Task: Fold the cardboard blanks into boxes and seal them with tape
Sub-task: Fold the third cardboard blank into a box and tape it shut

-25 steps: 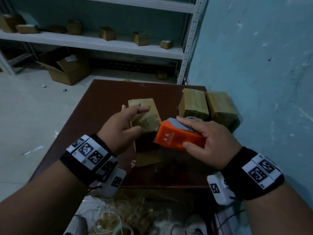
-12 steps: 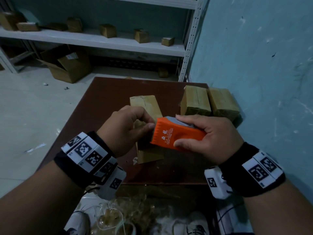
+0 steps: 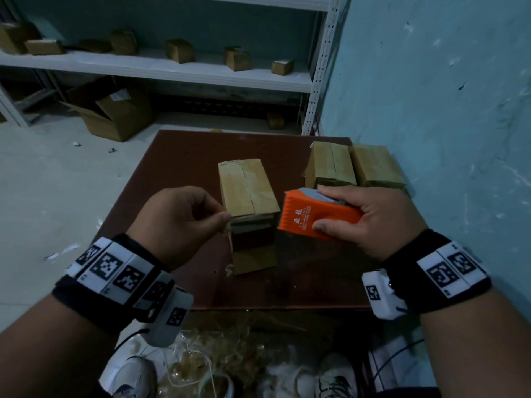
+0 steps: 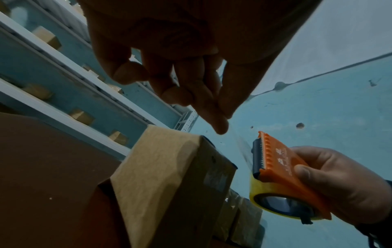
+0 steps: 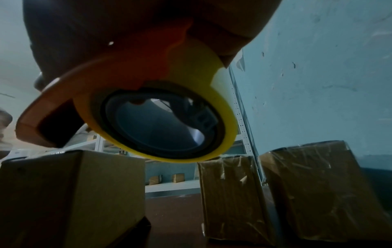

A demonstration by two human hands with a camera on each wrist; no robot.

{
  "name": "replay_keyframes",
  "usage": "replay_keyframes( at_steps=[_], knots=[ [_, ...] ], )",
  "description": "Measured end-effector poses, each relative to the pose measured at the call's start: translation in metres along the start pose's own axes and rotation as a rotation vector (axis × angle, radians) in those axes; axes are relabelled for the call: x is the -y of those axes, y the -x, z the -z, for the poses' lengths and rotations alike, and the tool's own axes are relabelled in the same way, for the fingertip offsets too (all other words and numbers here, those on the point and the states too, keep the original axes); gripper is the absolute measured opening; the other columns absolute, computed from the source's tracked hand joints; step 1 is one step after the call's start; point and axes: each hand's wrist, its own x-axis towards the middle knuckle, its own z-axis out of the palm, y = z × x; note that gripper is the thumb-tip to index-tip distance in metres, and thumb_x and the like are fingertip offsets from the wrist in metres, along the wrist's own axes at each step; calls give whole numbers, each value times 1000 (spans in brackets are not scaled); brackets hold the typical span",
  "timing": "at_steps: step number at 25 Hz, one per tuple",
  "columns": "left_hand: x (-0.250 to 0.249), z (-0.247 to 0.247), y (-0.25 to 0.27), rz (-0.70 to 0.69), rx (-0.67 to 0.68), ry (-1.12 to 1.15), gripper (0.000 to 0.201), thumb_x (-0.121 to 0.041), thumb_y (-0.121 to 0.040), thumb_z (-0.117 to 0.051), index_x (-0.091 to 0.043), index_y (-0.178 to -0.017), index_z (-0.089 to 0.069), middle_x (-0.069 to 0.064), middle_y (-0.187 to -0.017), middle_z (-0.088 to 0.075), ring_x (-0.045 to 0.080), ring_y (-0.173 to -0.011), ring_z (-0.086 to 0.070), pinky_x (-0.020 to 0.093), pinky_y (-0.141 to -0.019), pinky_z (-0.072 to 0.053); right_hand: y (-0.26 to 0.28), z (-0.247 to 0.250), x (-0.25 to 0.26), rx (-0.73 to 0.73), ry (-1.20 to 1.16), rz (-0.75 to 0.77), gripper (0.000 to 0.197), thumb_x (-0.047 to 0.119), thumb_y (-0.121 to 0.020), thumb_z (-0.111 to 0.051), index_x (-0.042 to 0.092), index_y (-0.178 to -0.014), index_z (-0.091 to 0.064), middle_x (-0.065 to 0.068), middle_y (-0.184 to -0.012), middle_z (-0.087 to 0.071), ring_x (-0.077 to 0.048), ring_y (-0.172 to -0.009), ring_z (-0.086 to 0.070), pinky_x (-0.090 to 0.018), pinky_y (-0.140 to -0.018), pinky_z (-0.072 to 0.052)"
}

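Note:
A tall brown cardboard box [image 3: 247, 191] stands on the dark red table [image 3: 186, 156], its top flaps folded shut. My right hand [image 3: 324, 208] grips an orange tape dispenser [image 3: 313, 219] just right of the box's near edge. The dispenser holds a yellow-edged tape roll [image 5: 220, 104]. My left hand [image 3: 224, 219] pinches the free end of the clear tape at the box's near left corner. A short tape strip [image 3: 253, 225] spans the gap between both hands, across the near end of the box. From the left wrist view, thumb and forefinger [image 4: 220, 120] meet above the box [image 4: 169, 167], with the dispenser [image 4: 282, 169] to the right.
Two taped boxes [image 3: 330, 165] [image 3: 376, 168] stand side by side at the table's far right, against the blue wall. A white shelf [image 3: 172, 73] with several small boxes runs behind. An open carton [image 3: 115, 110] lies on the floor. Tape scraps [image 3: 215, 354] pile below the table's front edge.
My left hand went from open fingers over the box to pinching the tape at the dispenser, then pulled away leftward, drawing out a strip. The dispenser shifted a little to the right.

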Motion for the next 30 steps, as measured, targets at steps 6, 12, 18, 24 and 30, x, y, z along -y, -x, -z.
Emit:
replay_keyframes(
  at_steps=[6,12,18,24,30],
  knots=[
    [-2,-11,-10,73,-3,-161,28,-52,-81,-79,-31,-69,-65,-13,-67,-67,2,-65,-63,19,-55,-43,-10,-15,3,28,178,42,87,86,-81,-42,32,-148,-54,4,-131,-71,-15,-109,-69,-42,-98,-57],
    [3,-18,-25,199,67,-357,67,-69,-84,-68,-28,-135,-59,-3,-107,-76,16,-93,-72,36,-79,-60,-14,-22,5,32,241,6,84,84,-84,-43,31,-149,-53,-1,-127,-73,-20,-109,-69,-48,-100,-55],
    [3,-16,-32,-112,-98,-365,60,-65,-81,-69,-29,-129,-64,-8,-105,-64,17,-98,-60,38,-80,-52,-17,-21,7,61,240,-33,86,83,-83,-41,29,-149,-53,-2,-128,-73,-21,-111,-69,-49,-103,-53],
    [5,-37,-57,-409,143,-338,56,-56,-92,-54,-31,-142,-59,-9,-157,-46,18,-153,-30,51,-123,-28,-17,-20,7,62,239,-50,85,83,-84,-41,30,-148,-55,-1,-127,-73,-21,-110,-69,-49,-101,-54],
    [5,-46,-68,-331,265,-343,37,-47,-96,-58,-34,-130,-68,-16,-149,-55,11,-145,-44,46,-120,-38,-17,-20,6,129,277,-77,85,86,-82,-44,35,-150,-51,3,-133,-70,-18,-115,-66,-47,-104,-52]
  ],
)
